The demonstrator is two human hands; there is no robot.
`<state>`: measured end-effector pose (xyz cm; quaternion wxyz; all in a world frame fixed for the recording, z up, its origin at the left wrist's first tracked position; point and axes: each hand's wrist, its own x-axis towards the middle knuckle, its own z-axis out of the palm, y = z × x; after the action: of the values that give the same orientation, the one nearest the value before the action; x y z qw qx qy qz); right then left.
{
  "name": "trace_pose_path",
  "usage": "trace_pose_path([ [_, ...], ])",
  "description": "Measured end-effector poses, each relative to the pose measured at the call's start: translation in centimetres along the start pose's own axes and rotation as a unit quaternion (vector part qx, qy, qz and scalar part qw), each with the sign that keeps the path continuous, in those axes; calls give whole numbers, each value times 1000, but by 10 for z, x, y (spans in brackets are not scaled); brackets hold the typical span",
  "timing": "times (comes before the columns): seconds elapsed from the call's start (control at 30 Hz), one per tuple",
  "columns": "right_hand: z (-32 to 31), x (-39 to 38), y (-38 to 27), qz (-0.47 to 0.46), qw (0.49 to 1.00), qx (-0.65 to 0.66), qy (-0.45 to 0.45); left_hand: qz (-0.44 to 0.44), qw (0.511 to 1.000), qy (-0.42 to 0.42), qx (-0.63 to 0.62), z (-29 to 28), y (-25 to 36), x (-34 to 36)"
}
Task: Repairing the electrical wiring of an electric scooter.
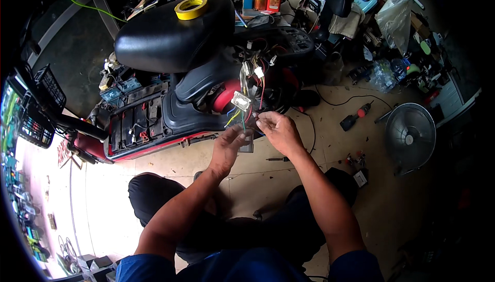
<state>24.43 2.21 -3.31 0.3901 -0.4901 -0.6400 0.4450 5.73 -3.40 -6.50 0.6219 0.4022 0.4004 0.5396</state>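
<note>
In front of me stands a red and black electric scooter [198, 104] with its black seat [154, 42] on top. A bundle of coloured wires [244, 118] hangs from its rear side, with a white connector block [241, 101] among them. My left hand [226, 150] is closed, pinching wires below that block. Just to its right, my right hand [278, 131] is closed too, thumb and fingers pressed on the wire ends. A smaller white plug [259, 72] dangles higher up. The exact wires between my fingertips are too small to make out.
A roll of yellow tape [191, 8] lies on the seat. On the floor to the right are a cordless drill [356, 117] and a round metal fan [411, 138]. A soldering iron-like tool [278, 159] lies near my right forearm. Cluttered tools and bottles [273, 1] line the back.
</note>
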Motion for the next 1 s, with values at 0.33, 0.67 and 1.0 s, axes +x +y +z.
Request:
trace_pose_path([
  [0.33,-9,-12,-25,-11,999,-27,24,40,999,10,9,-16,-16,-2],
  [0.67,-6,-18,-30,-43,994,-96,29,111,923,176,323,-2,-5,-13],
  [1.0,2,-19,-40,-66,990,-120,13,271,823,167,471,3,-5,3],
])
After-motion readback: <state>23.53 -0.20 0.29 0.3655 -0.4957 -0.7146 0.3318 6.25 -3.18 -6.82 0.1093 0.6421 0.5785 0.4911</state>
